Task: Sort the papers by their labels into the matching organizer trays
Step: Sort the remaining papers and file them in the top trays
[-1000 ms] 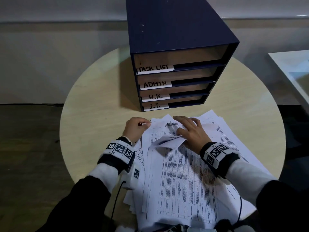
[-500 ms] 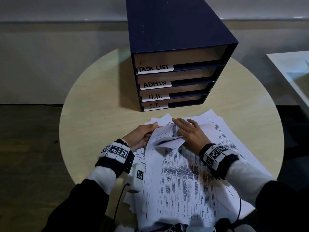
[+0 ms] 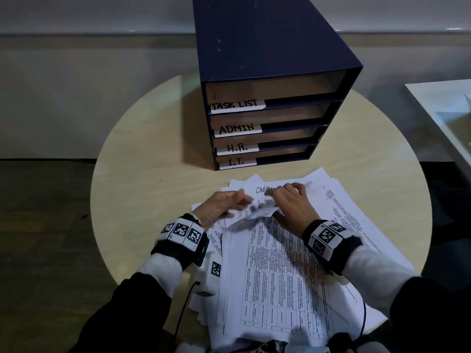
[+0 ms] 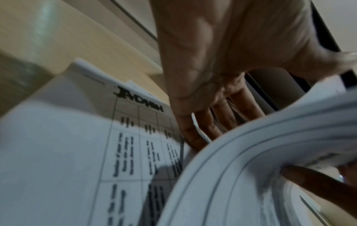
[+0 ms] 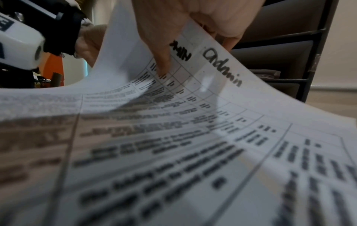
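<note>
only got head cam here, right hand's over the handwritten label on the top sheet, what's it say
observer: The right wrist view shows it whole: the top sheet reads "Admin".
operator: ok any label on the sheets lower down
observer: In the left wrist view, a flat sheet lower in the pile reads "ADMIN" in block letters.
operator: is the right hand actually gripping
observer: Yes. The right hand pinches the top sheet, with the thumb on its face and the fingers behind its far edge.
</note>
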Demonstrator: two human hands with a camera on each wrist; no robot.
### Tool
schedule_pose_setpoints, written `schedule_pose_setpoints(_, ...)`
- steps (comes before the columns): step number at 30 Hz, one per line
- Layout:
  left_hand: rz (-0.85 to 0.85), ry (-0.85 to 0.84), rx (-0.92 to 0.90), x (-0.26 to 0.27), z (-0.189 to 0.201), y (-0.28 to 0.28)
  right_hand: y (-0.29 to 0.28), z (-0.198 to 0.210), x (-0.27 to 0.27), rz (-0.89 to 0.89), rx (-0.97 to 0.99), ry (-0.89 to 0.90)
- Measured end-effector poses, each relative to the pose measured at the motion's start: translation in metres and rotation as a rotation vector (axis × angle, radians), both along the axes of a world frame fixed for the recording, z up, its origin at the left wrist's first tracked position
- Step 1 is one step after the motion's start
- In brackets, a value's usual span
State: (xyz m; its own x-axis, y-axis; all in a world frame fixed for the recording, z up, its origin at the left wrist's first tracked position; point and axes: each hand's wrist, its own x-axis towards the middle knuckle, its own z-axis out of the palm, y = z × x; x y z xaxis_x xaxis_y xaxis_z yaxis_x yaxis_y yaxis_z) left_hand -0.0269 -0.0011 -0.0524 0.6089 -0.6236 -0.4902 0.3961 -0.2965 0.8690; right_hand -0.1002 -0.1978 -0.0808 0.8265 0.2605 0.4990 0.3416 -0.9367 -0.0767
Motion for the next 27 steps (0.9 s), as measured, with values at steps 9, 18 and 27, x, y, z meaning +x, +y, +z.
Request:
schedule_pose_setpoints(9,0.336,-0.127,0.186,0.015,-0.024,-0.006,0.006,0.0,-0.008,0.17,0.014,0.025)
schedule_pose_setpoints(18,0.133,-0.145,0.016,0.0,0.01,-0.005,0.001,-0.009,0.0,0.053,0.001,0.093)
schedule_pose_setpoints(27,-0.082,-0.124,0.083,0.006,0.023,0.009,0.003,0.002,-0.001,0.046,0.018,0.208)
